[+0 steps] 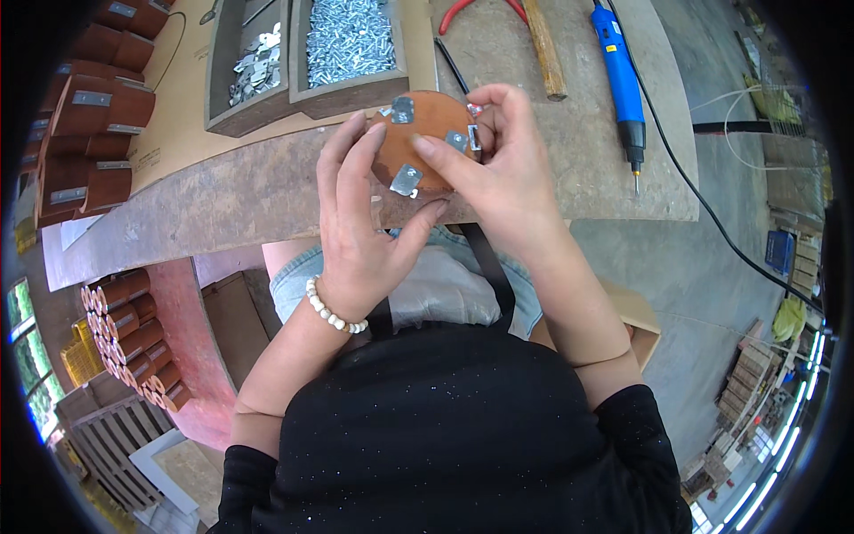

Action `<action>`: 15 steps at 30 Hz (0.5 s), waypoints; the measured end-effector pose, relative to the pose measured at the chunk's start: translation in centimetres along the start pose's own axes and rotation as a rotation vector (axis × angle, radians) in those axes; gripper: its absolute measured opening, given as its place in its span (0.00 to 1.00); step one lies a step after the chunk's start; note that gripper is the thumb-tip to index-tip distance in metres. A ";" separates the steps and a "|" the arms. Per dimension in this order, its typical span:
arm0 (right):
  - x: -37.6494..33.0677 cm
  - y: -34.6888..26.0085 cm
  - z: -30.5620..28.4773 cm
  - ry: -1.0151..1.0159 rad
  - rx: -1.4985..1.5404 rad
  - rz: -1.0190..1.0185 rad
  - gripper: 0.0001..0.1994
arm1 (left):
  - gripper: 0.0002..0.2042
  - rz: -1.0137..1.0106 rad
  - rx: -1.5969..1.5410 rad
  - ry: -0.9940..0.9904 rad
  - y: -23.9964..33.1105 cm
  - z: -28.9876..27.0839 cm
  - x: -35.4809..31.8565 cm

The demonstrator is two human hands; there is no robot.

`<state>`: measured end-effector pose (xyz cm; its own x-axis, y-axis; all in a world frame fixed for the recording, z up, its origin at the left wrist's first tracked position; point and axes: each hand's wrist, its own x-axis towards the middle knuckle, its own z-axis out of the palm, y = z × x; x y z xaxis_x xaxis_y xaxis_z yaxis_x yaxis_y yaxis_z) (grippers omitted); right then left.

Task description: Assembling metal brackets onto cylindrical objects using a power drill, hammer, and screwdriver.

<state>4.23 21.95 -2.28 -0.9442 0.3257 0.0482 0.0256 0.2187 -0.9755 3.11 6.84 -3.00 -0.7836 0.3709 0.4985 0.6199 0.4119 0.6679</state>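
Observation:
A round reddish-brown piece (396,147) with several small grey metal plates on its face is up between my hands over the table's front edge. Around its left side curl the fingers of my left hand (356,191), with the thumb at its lower rim. My right hand (503,151) grips the right side, its thumb lying on the face beside a metal plate (456,141) and its fingers at the rim. The underside of the piece is hidden.
Behind stand wooden trays of silvery screws (351,40) and flat metal plates (258,67). A blue electric screwdriver (620,76) with a black cord, a hammer's wooden handle (545,49) and red-handled pliers (458,11) lie right. Brown cylinders (102,107) are stacked left.

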 end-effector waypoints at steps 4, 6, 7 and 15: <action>0.0 -0.2 -1.5 -0.097 -0.004 0.061 0.24 | 0.38 -0.073 -0.065 -0.035 -0.5 -0.4 -0.1; -0.3 -0.3 -2.1 -0.130 0.220 0.155 0.20 | 0.39 -0.109 -0.119 -0.043 -0.9 -0.3 -0.3; -0.4 -0.4 -2.3 -0.145 0.250 0.164 0.17 | 0.39 -0.118 -0.147 -0.041 -1.1 -0.3 -0.3; -1.1 0.8 -1.5 -0.023 0.336 0.098 0.08 | 0.44 -0.172 -0.198 -0.080 -1.3 -0.6 0.3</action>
<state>5.77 23.17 -2.82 -0.9499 0.3084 -0.0500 0.0104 -0.1287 -0.9916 2.07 5.90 -3.40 -0.8660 0.3771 0.3283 0.4512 0.3066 0.8381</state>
